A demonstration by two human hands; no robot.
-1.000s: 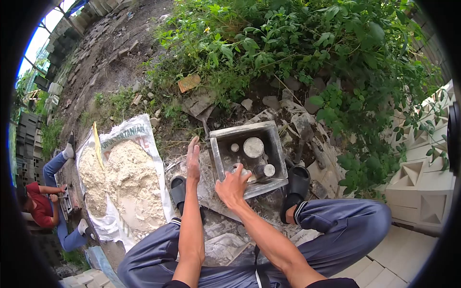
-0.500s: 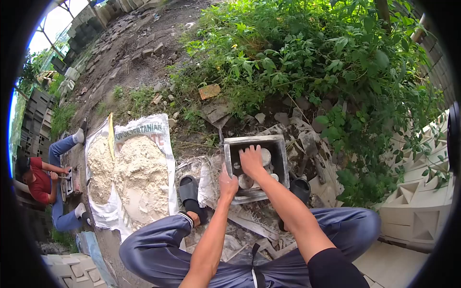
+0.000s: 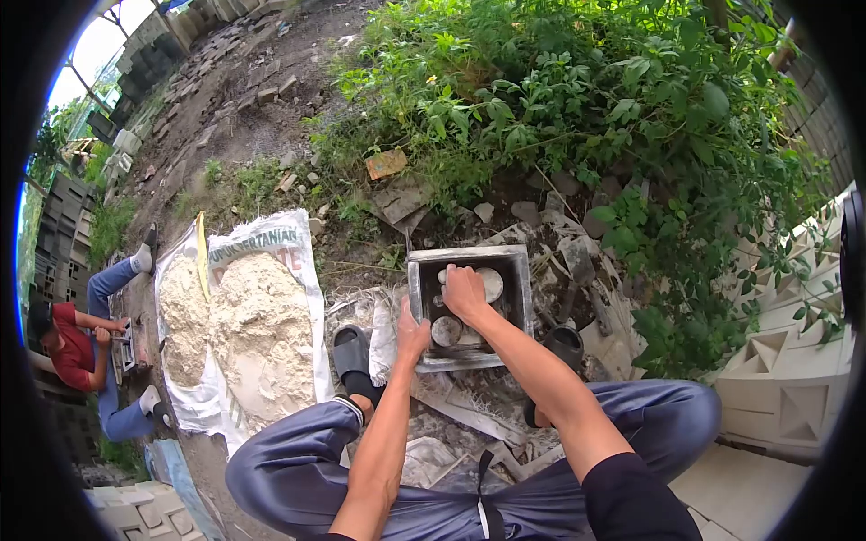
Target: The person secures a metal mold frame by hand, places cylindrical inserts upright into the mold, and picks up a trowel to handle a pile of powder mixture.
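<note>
A square grey metal box mould (image 3: 519, 320) stands on the ground between my feet, with several round pieces inside. My left hand (image 3: 411, 334) is at the box's left wall, its fingers partly hidden at the rim. Inside the box, my right hand (image 3: 463, 290) is closed over something near the upper middle; the held part is hidden under the fingers. One round disc (image 3: 491, 285) lies to the right of this hand. Another round piece (image 3: 446, 331) sits below it, near my left hand.
A white sack (image 3: 302, 270) with pale powder (image 3: 262, 316) lies to the left. A trowel (image 3: 400, 206) rests beyond the box. At far left sits a person in a red shirt (image 3: 72, 347). Pale blocks (image 3: 785, 388) stand at right, below plants (image 3: 541, 99).
My left hand has come from beside the box to its left wall. My right hand has moved from the lower part of the box to its upper middle, and its fingers have curled.
</note>
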